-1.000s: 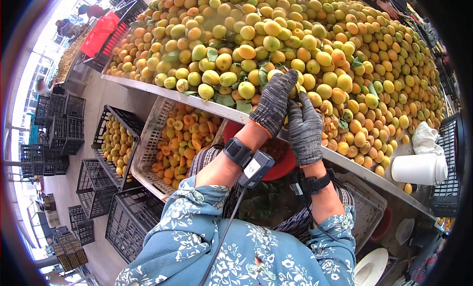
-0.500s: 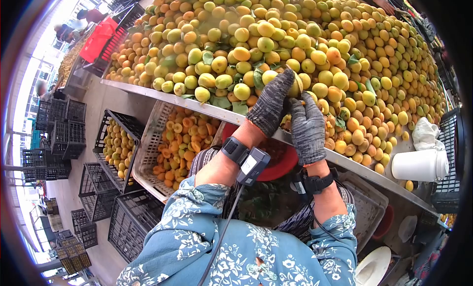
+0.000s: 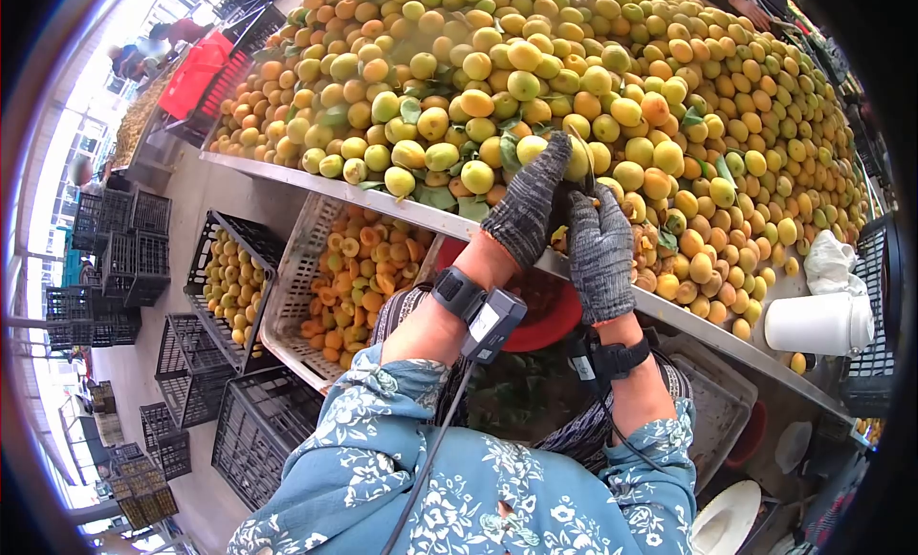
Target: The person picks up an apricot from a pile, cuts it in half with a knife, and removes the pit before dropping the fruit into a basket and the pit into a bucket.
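Note:
Both of my hands wear dark grey knitted gloves and meet over the near edge of a big heap of apricots [image 3: 535,58]. In my left hand [image 3: 531,199], closed fingers grip a yellow-green apricot [image 3: 578,161]. My right hand [image 3: 602,249] is just below and to its right, fingers closed on what looks like a thin curved blade [image 3: 588,155] lying against that apricot. Its handle is hidden in the glove. Below the table edge, a white crate [image 3: 277,316] holds halved orange apricots [image 3: 354,278].
The metal table edge [image 3: 316,180] runs beneath my wrists. A red basin [image 3: 545,321] sits under it. Black crates [image 3: 263,431] stand at left, one with whole apricots [image 3: 234,278]. A white bucket [image 3: 818,324] is at right. Another person's hand [image 3: 749,10] shows at the far side.
The curved blade now stands out more clearly beside the apricot. Both hands stay nearly in place; the whole view has shifted slightly.

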### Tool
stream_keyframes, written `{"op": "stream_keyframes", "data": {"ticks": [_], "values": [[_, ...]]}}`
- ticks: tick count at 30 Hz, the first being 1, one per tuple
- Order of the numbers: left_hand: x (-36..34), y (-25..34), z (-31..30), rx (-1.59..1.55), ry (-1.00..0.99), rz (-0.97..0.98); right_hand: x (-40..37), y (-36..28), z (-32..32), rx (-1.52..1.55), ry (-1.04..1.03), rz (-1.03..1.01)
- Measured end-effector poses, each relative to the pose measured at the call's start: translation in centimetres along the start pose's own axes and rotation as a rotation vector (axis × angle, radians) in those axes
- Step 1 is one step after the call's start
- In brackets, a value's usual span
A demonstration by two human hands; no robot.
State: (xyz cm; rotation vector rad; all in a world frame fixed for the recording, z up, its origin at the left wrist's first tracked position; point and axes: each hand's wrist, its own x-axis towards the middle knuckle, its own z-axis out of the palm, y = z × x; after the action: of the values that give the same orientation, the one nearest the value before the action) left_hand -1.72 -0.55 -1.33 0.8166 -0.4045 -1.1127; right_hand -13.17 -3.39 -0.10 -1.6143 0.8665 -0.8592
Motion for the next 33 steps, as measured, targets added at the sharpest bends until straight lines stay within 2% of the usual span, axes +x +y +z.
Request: {"op": "stream_keyframes", "data": {"ticks": [1, 2, 4, 5, 6, 7, 8, 10, 11, 13, 15, 16, 18, 20, 22, 23, 25, 27, 28, 29, 30, 31, 33], "values": [[-0.4, 0.6, 0.7, -0.084, 0.028, -0.098, -0.1, -0.3, -0.2, -0.002, 0.003, 0.0], [-0.5, 0.8, 0.6, -0.082, 0.025, -0.1, -0.1, -0.8, -0.5, 0.04, -0.02, 0.035], [-0.4, 1.4, 0.4, -0.07, -0.089, -0.14, 0.1, -0.1, -1.0, 0.085, -0.042, 0.069], [-0.1, 0.5, -0.2, 0.057, -0.105, 0.039, 0.4, 1.6, -1.8, -0.174, -0.058, -0.212], [-0.3, 0.9, 0.3, 0.056, -0.105, 0.038, 0.6, 2.6, -2.2, -0.435, -0.075, -0.491], [-0.6, 1.7, 1.1, 0.011, -0.099, 0.025, -0.4, 0.2, -1.6, 0.005, -0.056, -0.195], [-0.9, 2.1, 1.6, -0.034, -0.094, 0.012, -0.3, 0.6, -1.8, 0.003, -0.055, -0.193], [-0.5, 1.8, 0.7, 0.01, -0.094, 0.015, 0.2, 1.1, -2.1, -0.598, -0.062, -0.569], [-0.5, 1.6, 0.5, 0.0, -0.095, -0.01, 0.1, 1.0, -1.9, -0.596, -0.062, -0.57], [-0.1, 0.8, -0.4, -0.008, -0.095, -0.036, -0.3, -0.6, -1.0, 0.027, -0.08, -0.004], [0.5, -0.6, -1.2, 0.462, -0.091, 0.3, -0.2, 0.0, -0.5, -0.042, -0.032, -0.016], [0.4, -1.1, -1.5, 0.461, -0.09, 0.298, -0.2, 0.3, -0.3, -0.114, 0.015, -0.031], [0.3, -1.5, -1.5, 0.298, -0.034, 0.178, -0.1, -0.2, -0.5, -0.067, -0.02, 0.004], [-0.2, -1.3, -1.2, 0.36, -0.06, 0.225, -0.3, -1.1, -0.7, -0.507, -0.037, -0.094], [-1.0, -0.3, 0.2, 0.446, -0.052, 0.364, -0.3, -1.7, -0.8, -0.601, -0.067, -0.105], [-0.8, 0.8, 1.1, 0.015, 0.077, -0.008, -0.1, -2.2, -0.9, -0.677, -0.086, -0.095], [-0.3, 0.4, 0.9, 0.112, 0.076, 0.051, 0.0, -2.4, -0.8, -0.756, -0.105, -0.085], [0.1, -0.2, -0.2, 0.208, 0.07, 0.109, 0.1, -2.3, -0.7, -0.746, -0.112, -0.06], [0.2, -0.6, -1.3, 0.569, -0.015, 0.362, 0.1, -1.9, -0.6, -0.746, -0.109, -0.059], [0.5, -1.2, -2.2, 0.928, -0.103, 0.615, 0.0, -1.2, -0.4, -0.527, -0.073, -0.066], [0.6, -1.3, -2.2, 0.927, -0.105, 0.613, 0.0, -0.5, -0.2, -0.309, -0.038, -0.073], [0.7, -1.6, -2.1, 0.862, -0.133, 0.648, -0.1, 0.0, -0.2, -0.309, -0.036, -0.07], [0.6, -1.6, -2.0, 0.797, -0.162, 0.679, -0.1, 0.2, 0.0, 0.044, -0.084, 0.016]]}}
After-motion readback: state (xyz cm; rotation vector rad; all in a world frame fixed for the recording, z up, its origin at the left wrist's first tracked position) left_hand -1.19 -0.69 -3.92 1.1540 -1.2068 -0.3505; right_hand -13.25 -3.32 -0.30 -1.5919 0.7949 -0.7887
